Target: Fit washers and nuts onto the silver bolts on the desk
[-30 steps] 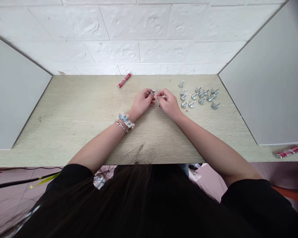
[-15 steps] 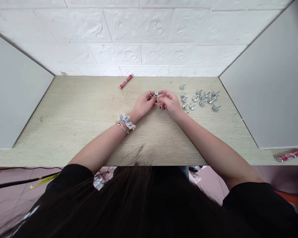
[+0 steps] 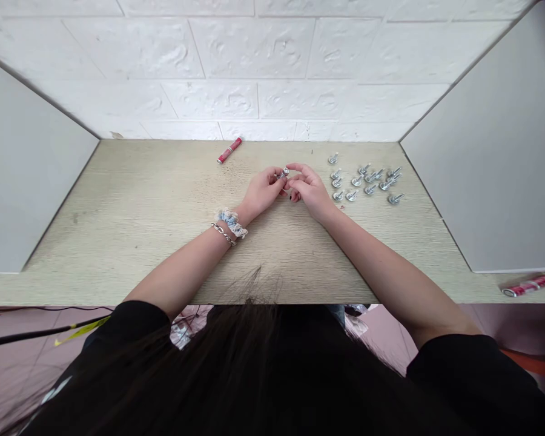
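Over the middle of the table (image 3: 254, 260), my left hand (image 3: 263, 189) pinches a small silver bolt (image 3: 284, 172) between thumb and fingers. One end of the bolt points up and right; most of the rest is covered by the fingers. My right hand (image 3: 307, 188) is just to the right of it. Its index finger stretches out above the bolt's end, with the thumb apart below and the other fingers curled. Whether the right thumb touches the bolt cannot be made out. Right of my right hand lie several silver bolts with washers (image 3: 370, 189), their shanks tilted up.
A red tube (image 3: 229, 150) lies near the white brick wall (image 3: 227, 100). Another red tube (image 3: 529, 285) is at the front right edge. Grey panels flank the table at left (image 3: 31, 169) and right (image 3: 490, 157). Brown specks dot the tabletop left of centre.
My right index finger has lifted slightly off the bolt's end. The bolt has tilted a little more to the right in my left hand, which has stayed in place.
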`<action>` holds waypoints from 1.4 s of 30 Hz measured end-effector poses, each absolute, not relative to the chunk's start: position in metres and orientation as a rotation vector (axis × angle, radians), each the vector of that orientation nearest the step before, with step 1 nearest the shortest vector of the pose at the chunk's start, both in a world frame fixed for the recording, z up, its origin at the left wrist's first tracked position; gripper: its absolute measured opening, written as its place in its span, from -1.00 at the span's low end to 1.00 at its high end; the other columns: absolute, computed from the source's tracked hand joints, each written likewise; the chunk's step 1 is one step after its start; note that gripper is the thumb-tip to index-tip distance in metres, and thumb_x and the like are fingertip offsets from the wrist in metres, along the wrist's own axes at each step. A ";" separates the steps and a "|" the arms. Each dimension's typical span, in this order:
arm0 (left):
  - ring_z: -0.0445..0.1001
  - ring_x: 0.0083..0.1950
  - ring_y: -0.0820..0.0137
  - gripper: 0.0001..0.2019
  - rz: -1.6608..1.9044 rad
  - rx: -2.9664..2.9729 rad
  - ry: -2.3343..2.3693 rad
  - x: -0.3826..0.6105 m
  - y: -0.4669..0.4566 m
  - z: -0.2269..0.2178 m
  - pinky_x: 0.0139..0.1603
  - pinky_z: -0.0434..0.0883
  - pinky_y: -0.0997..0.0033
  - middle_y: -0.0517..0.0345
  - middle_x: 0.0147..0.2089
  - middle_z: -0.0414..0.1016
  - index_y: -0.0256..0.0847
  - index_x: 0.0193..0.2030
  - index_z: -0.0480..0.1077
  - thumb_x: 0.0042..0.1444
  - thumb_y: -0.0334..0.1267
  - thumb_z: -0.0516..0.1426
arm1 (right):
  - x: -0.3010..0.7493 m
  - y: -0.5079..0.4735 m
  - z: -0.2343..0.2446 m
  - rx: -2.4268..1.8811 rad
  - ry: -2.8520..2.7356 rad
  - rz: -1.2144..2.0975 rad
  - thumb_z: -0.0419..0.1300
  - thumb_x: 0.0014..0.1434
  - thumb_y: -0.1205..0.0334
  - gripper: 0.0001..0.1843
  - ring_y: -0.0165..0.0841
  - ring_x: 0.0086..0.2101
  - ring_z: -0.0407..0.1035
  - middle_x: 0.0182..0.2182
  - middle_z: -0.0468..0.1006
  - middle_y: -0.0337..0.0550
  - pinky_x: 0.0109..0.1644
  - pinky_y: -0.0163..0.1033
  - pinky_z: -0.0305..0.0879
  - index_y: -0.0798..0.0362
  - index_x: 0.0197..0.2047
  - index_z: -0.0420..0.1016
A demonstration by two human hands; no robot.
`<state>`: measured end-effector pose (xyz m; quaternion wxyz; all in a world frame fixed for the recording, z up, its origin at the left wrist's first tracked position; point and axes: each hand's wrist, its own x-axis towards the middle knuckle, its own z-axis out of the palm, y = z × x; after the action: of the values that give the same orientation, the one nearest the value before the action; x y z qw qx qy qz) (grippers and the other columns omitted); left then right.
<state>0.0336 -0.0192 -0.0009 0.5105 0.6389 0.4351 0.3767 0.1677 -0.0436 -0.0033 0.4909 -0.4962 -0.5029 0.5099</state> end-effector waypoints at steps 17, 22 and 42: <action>0.44 -0.42 0.54 -0.94 0.909 1.534 1.033 0.033 -0.020 -0.002 -0.34 0.41 0.52 0.19 -0.40 0.45 -0.27 -0.26 0.36 0.18 -0.38 0.06 | 0.169 -0.043 -0.006 -1.203 -1.210 1.221 0.10 0.03 0.32 -0.71 -0.58 -0.63 0.19 -0.52 0.38 -0.40 -0.53 -0.40 0.15 0.00 -0.13 0.22; 0.45 -0.42 0.52 -0.95 0.916 1.562 1.017 0.033 -0.018 -0.006 -0.35 0.40 0.51 0.18 -0.41 0.45 -0.27 -0.25 0.35 0.18 -0.37 0.07 | 0.168 -0.043 -0.006 -1.181 -1.252 1.208 0.13 0.08 0.27 -0.61 -0.58 -0.63 0.19 -0.54 0.36 -0.39 -0.54 -0.39 0.17 0.01 0.02 0.29; 0.43 -0.41 0.59 -0.87 0.873 1.607 0.883 0.032 -0.020 -0.004 -0.35 0.39 0.60 0.17 -0.42 0.43 -0.31 -0.38 0.32 0.18 -0.36 0.07 | 0.168 -0.043 -0.004 -1.160 -1.217 1.224 0.18 0.18 0.07 -0.70 -0.60 -0.67 0.17 -0.60 0.36 -0.38 -0.59 -0.42 0.16 0.07 -0.09 0.40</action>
<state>0.0323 -0.0201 -0.0040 0.5271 0.6725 0.3696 0.3651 0.1682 -0.0434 -0.0041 0.5064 -0.4810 -0.5045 0.5076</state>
